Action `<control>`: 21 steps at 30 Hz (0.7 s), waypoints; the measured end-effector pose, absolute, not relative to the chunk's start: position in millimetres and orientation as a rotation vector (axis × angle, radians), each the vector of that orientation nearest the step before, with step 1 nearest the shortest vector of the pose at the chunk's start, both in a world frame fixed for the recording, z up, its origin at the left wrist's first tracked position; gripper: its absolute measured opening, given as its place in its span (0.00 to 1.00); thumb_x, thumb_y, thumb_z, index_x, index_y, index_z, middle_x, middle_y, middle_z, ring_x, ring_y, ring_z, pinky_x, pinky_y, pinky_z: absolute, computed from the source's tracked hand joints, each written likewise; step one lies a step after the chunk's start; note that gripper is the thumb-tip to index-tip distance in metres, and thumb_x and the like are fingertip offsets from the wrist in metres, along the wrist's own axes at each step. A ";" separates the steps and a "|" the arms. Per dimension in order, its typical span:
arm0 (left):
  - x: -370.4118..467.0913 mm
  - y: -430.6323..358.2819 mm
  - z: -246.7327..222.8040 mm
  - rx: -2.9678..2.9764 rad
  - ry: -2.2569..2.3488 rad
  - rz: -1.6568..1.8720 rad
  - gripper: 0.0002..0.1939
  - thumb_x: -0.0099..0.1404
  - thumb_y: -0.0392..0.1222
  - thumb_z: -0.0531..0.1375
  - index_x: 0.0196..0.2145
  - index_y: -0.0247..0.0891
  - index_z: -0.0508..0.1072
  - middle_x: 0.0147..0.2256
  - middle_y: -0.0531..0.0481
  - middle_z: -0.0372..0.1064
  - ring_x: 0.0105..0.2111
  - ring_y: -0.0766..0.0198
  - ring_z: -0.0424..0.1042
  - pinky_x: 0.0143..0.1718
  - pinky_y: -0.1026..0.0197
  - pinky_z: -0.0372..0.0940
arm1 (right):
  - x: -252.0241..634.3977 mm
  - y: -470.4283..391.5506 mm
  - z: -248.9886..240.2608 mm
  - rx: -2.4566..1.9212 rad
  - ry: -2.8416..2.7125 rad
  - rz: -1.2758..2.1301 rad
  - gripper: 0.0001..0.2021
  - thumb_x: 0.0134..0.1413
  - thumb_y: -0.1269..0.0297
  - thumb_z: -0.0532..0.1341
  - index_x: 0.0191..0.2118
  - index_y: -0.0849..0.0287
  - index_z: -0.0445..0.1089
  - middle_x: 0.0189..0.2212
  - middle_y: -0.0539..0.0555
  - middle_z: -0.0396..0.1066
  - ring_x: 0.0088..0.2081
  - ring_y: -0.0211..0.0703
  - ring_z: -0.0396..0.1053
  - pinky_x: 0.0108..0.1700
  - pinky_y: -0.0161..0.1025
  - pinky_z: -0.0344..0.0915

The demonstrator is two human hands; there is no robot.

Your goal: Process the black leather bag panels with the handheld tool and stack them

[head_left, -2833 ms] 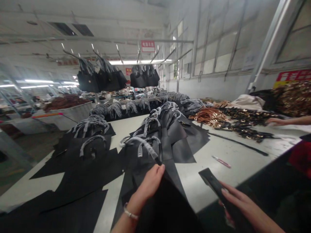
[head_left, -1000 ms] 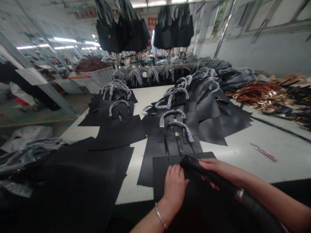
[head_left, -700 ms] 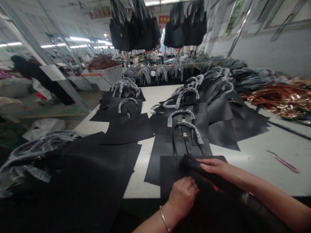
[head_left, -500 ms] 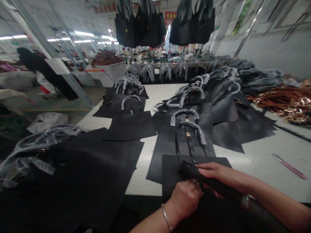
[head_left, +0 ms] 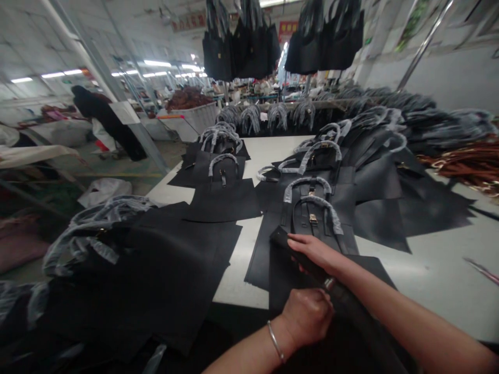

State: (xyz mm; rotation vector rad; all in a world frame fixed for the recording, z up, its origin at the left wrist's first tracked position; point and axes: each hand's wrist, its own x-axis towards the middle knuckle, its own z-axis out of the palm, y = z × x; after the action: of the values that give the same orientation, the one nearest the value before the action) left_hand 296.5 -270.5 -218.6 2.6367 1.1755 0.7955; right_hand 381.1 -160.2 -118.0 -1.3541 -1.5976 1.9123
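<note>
At a white table (head_left: 246, 253), a person's right hand (head_left: 315, 252) grips a black strip (head_left: 282, 240) slanting over a black panel (head_left: 281, 283). The left hand (head_left: 306, 314), clenched, sits near the strip's metal fitting (head_left: 329, 283); I cannot tell whether it holds anything. Black bags (head_left: 305, 223) lie just beyond.

From my end I see a pale table (head_left: 440, 285) spread with black pieces: a broad heap (head_left: 163, 265) at near left, its handles (head_left: 106, 250) wrapped in plastic; a smaller stack (head_left: 224, 200) at far left; a row (head_left: 261, 249) down the middle, with a panel (head_left: 278, 283) overlapping its near end; overlapping sheets (head_left: 378, 182) on the right. Brown straps (head_left: 468, 163) lie far right, a slim tool (head_left: 481, 270) near right.
</note>
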 end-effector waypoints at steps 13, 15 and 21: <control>297.1 -268.7 -227.3 2.566 1.184 0.752 0.04 0.62 0.39 0.56 0.32 0.38 0.70 0.32 0.49 0.71 0.35 0.64 0.71 0.36 0.64 0.68 | 369.4 -158.9 -112.8 -1.401 -1.623 1.877 0.25 0.60 0.57 0.56 0.60 0.61 0.57 0.22 0.49 0.69 0.16 0.35 0.65 0.15 0.30 0.61; 292.2 -259.0 -223.0 2.494 1.317 0.825 0.05 0.62 0.40 0.58 0.36 0.39 0.71 0.36 0.48 0.71 0.38 0.61 0.71 0.41 0.60 0.68 | 376.1 -155.9 -102.2 -1.393 -1.614 1.780 0.25 0.60 0.57 0.56 0.61 0.60 0.56 0.22 0.48 0.69 0.16 0.35 0.65 0.16 0.30 0.61; 270.8 -194.7 -189.7 1.994 2.099 0.645 0.45 0.39 0.60 0.71 0.49 0.29 0.66 0.49 0.32 0.63 0.49 0.41 0.65 0.49 0.40 0.64 | 445.2 -167.3 -81.8 -1.563 -1.479 1.589 0.33 0.50 0.49 0.60 0.61 0.55 0.56 0.25 0.53 0.72 0.21 0.44 0.69 0.21 0.38 0.66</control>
State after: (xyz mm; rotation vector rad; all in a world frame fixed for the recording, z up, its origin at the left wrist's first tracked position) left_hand 270.8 -194.7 -189.7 1.9937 2.0995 0.6455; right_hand 445.2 -167.3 -81.8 -1.5629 -1.4788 1.5891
